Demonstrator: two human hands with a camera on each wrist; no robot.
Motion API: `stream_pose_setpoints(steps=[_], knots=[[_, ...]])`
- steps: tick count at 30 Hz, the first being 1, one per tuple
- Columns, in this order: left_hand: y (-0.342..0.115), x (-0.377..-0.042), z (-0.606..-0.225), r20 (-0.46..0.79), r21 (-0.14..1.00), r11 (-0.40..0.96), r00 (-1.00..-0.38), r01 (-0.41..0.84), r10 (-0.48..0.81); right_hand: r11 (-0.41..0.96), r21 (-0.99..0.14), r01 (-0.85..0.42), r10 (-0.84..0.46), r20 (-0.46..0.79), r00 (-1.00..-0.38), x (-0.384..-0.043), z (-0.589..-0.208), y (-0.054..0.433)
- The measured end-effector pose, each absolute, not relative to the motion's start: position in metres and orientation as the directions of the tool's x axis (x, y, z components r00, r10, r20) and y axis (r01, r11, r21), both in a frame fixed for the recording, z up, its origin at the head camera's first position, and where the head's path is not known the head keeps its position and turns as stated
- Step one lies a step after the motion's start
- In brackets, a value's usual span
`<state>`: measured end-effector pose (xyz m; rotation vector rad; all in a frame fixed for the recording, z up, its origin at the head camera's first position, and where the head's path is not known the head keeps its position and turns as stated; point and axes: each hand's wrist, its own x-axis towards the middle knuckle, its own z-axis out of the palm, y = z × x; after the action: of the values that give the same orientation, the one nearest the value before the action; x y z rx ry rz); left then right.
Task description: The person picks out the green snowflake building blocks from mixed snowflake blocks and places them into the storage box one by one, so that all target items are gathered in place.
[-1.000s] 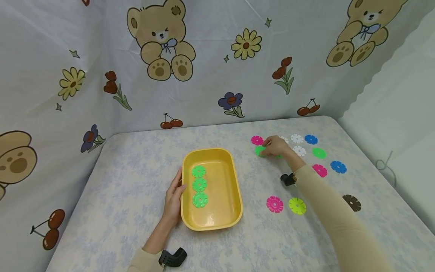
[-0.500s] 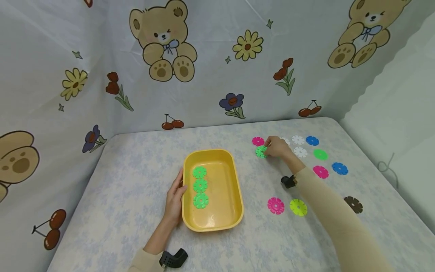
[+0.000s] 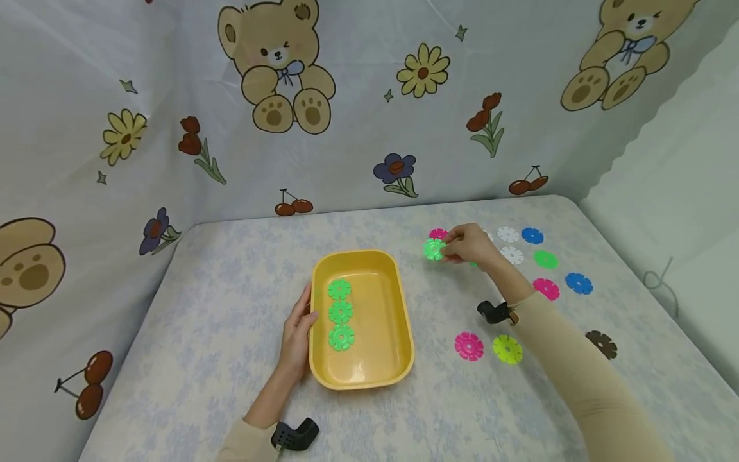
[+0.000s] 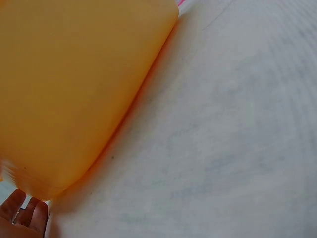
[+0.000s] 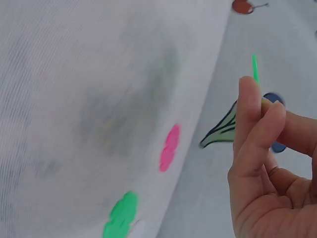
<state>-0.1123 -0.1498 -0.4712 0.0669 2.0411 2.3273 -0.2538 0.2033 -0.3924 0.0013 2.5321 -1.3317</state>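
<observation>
In the head view my right hand (image 3: pixel 469 246) pinches a green flower-shaped plastic disc (image 3: pixel 433 249) between thumb and fingers, over the far right part of the table. The right wrist view shows that disc edge-on as a thin green strip (image 5: pixel 255 69) past the fingertips. A pink disc (image 3: pixel 438 233) lies just behind it, partly covered. My left hand (image 3: pixel 296 340) grips the left side of a yellow plastic tray (image 3: pixel 378 333), thumb over the rim. Three green discs (image 3: pixel 341 312) lie in a column along the tray's left side.
Right of the tray lie a pink disc (image 3: pixel 469 346), a yellow disc (image 3: pixel 508 349) and a brown disc (image 3: pixel 602 344). Farther back are several white, blue, pink and green discs, including a blue one (image 3: pixel 579 283). A bear-print curtain (image 3: pixel 346 167) borders the table's far edge.
My right hand has picked up the green disc from the table and raised it slightly, a little to the left. The left hand and tray stay in place.
</observation>
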Motion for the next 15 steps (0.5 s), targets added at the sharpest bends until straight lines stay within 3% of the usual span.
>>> stream_pose_setpoints(steps=[15], knots=[[-0.149, -0.113, -0.471, 0.017, 0.993, -0.114, -0.999, 0.011, 0.049, 0.482, -0.876, 0.016, -0.329, -0.198, -0.923, -0.197, -0.365, 0.138]])
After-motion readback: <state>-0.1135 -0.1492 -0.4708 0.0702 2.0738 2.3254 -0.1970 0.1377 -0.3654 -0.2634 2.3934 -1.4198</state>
